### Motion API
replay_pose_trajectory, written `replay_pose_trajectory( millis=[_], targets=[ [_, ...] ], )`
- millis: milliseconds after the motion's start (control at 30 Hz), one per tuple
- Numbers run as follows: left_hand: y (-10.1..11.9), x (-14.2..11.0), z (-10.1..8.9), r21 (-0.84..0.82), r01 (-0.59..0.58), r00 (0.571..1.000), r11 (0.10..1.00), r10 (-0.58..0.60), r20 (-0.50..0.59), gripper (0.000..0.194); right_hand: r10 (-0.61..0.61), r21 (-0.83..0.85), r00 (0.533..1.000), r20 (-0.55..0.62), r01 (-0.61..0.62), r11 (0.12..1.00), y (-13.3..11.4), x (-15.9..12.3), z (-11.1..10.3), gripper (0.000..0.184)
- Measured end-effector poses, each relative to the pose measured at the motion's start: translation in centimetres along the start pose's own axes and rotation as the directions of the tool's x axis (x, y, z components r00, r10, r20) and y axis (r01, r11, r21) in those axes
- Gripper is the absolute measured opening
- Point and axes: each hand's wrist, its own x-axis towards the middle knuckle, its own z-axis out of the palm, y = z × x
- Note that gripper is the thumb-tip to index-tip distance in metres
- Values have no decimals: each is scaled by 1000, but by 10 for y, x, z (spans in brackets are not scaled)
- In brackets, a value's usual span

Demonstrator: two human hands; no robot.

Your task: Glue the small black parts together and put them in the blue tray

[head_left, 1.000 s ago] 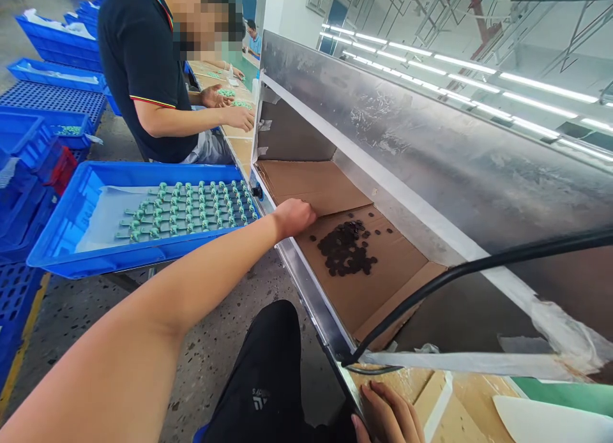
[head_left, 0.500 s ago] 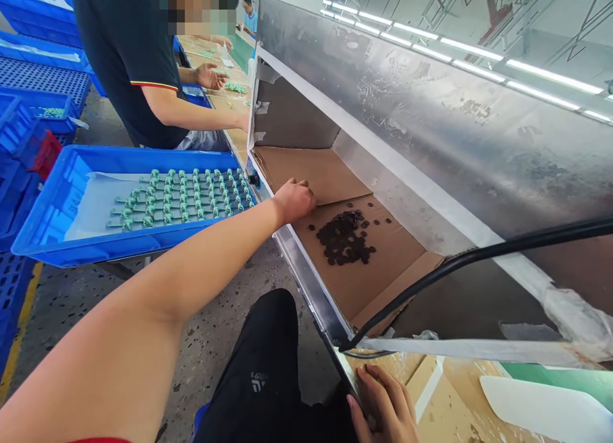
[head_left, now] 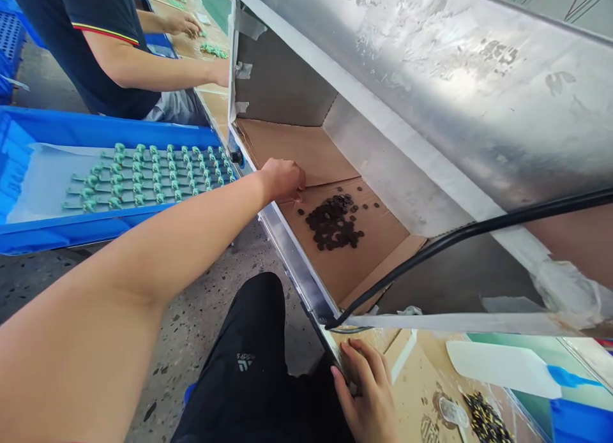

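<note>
My left hand (head_left: 281,179) reaches into a cardboard-lined bay (head_left: 364,251) under a steel hood, fingers curled together at the bay's left edge, just left of a heap of small black discs (head_left: 332,222). What the fingers pinch, if anything, is hidden. My right hand (head_left: 366,392) lies at the bottom with fingers stretched flat on the bench's metal edge, holding nothing. My black-trousered leg (head_left: 253,366) is below between the two arms.
A blue tray (head_left: 29,229) at left holds rows of green parts (head_left: 153,175) on a white sheet. A co-worker in a dark shirt (head_left: 76,34) works beyond it. A black cable (head_left: 479,229) crosses the bay. A white scoop (head_left: 502,366) and more black discs (head_left: 483,420) lie bottom right.
The view has tilted down and shifted, bringing the scoop and lower discs into sight. My left hand stays at the bay's left edge; my right hand shows more, still flat.
</note>
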Motion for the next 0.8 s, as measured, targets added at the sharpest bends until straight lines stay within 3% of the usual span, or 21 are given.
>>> replay_pose_trajectory(
  millis=[233, 600, 700, 800],
  targets=[
    [-4, 0, -2, -19, 16, 1000, 1000, -16, 6, 50, -41, -34, 999, -19, 41, 999, 5, -3, 3, 33],
    [-3, -4, -8, -17, 4, 997, 1000, -3, 73, 44, -159, -92, 985, -68, 153, 984, 25, -12, 15, 35],
    [-6, -4, -13, -7, -42, 993, 999, 43, 108, 33, -102, -76, 990, -100, 95, 993, 22, -14, 19, 30],
    [-11, -2, -12, 1, -56, 993, 998, 56, 108, 40, -36, -44, 989, -143, 30, 999, 18, -14, 22, 26]
  ],
)
